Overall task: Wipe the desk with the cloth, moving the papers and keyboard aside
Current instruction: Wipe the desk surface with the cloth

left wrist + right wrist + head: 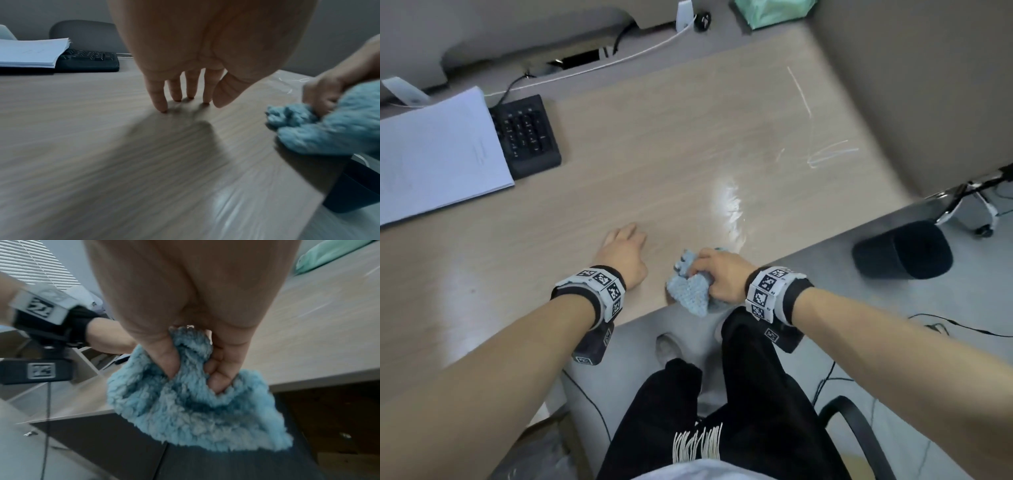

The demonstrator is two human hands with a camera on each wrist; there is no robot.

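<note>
Right hand bunches fluffy light-blue cloth, clamped in curled fingers, overhanging tabletop near edge. Left hand beside it, fingers straight, tips touching wood. Papers overlap keyboard near far-left corner.

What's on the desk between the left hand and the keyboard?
Nothing: in the head view, only bare desk lies between the left hand and the keyboard.
</note>
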